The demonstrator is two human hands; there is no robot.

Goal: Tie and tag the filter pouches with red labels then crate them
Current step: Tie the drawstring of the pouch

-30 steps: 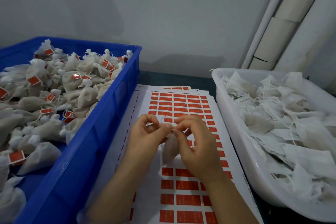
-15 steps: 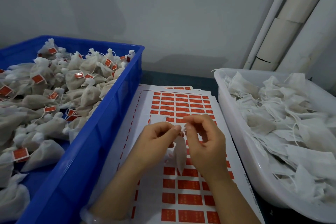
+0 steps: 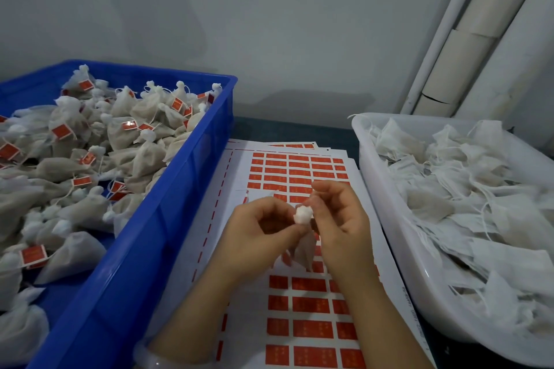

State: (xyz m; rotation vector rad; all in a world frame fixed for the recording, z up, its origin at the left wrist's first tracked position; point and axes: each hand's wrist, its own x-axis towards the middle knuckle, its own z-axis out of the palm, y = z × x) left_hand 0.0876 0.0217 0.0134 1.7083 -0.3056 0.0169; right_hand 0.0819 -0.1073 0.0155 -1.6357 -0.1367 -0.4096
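Note:
A small white filter pouch point(image 3: 305, 247) hangs between my hands over the label sheet, its gathered top bunched into a white tuft. My left hand point(image 3: 261, 236) pinches the pouch's neck from the left. From the right, my right hand point(image 3: 341, 222) grips the tuft with thumb and fingers. Under both hands lies a white sheet of red labels point(image 3: 299, 329). The blue crate point(image 3: 144, 252) at left holds several tied pouches with red tags. At right, the white tub point(image 3: 395, 252) is heaped with flat, untied pouches.
More label sheets lie stacked under the top one, reaching toward the grey wall. White pipes point(image 3: 467, 36) run up the wall at the back right. The crate and the tub hem in the sheets on both sides.
The pouch's top has been drawn tight into a bunched tuft. Both hands have shifted slightly toward me and lower over the sheet.

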